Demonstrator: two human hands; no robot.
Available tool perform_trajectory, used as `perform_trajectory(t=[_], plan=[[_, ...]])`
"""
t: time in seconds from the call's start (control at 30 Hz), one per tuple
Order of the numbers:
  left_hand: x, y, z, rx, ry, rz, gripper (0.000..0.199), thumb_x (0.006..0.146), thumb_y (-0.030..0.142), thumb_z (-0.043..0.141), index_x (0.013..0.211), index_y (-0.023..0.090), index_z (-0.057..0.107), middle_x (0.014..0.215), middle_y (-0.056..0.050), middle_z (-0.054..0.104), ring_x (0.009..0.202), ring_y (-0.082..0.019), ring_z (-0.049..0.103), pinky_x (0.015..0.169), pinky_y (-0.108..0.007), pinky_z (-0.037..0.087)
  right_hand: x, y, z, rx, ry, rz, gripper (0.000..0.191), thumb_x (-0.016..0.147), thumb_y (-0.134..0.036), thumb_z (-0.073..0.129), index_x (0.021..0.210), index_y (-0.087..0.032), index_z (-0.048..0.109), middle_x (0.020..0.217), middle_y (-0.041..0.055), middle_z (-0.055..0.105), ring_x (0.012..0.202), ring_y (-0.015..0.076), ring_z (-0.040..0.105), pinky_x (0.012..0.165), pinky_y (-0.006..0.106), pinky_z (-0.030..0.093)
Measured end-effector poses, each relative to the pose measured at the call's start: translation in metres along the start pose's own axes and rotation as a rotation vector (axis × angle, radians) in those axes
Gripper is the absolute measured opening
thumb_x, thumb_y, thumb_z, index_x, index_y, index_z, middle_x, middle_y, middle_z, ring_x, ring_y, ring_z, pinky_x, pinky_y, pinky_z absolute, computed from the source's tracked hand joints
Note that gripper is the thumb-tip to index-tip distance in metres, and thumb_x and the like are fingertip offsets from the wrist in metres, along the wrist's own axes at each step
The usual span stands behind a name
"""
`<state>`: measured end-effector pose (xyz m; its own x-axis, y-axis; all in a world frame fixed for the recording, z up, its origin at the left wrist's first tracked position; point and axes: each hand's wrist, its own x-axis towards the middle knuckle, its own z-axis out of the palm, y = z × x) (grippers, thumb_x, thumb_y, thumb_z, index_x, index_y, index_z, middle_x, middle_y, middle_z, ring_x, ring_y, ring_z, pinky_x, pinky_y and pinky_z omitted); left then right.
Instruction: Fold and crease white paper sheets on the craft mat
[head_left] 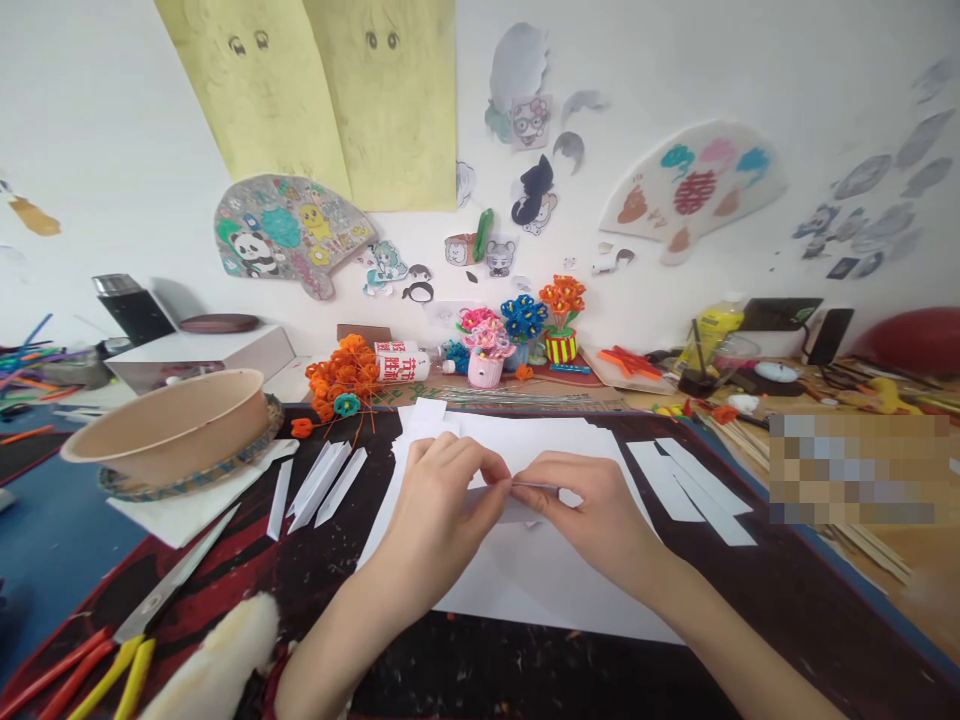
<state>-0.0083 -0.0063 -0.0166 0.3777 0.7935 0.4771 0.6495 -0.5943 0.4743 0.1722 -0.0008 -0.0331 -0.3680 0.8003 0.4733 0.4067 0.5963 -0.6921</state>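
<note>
Over a large white sheet (577,580) my two hands meet, holding one narrow strip of white paper (510,505) between them. My left hand (457,490) pinches the strip with thumb and forefinger. Its fingertips touch those of my right hand (581,495), which pinches the strip's right part. The fingers hide much of the strip. Several folded paper strips (322,485) lie to the left of the sheet. Flat white strips (694,490) lie to its right on the dark mat (510,665).
Scissors (154,605) with red and yellow handles lie at the lower left. Behind them is a beige bowl (172,425). Orange craft flowers (341,380), a pink flower pot (485,368) and a thermos (131,308) stand near the wall. Wooden sticks (870,555) lie at the right.
</note>
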Motion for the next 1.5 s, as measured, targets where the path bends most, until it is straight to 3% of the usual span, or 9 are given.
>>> perform_trajectory(t=[0.5,1.5], plan=[[-0.0008,0.0024,-0.0024,0.007,-0.013,0.016,0.008,0.087,0.016,0.055,0.08,0.021,0.056,0.081,0.003,0.064,0.078,-0.015,0.053,0.077,-0.033,0.031,-0.0006,0.0002,0.0007,-0.007,0.017,-0.054,0.017,0.088,-0.018,0.06,0.074,-0.018,0.07,0.068,0.0007,0.066,0.063,0.0133,0.056,0.059,0.025,0.042],[-0.0016,0.0025,-0.0032,0.001,-0.008,0.019,0.008,0.088,0.019,0.054,0.081,0.022,0.056,0.08,0.003,0.064,0.077,-0.015,0.054,0.079,-0.034,0.033,-0.0013,0.001,0.0007,-0.006,0.063,-0.089,0.019,0.087,-0.016,0.06,0.071,-0.017,0.07,0.063,0.0004,0.063,0.058,0.0114,0.054,0.056,0.024,0.041]])
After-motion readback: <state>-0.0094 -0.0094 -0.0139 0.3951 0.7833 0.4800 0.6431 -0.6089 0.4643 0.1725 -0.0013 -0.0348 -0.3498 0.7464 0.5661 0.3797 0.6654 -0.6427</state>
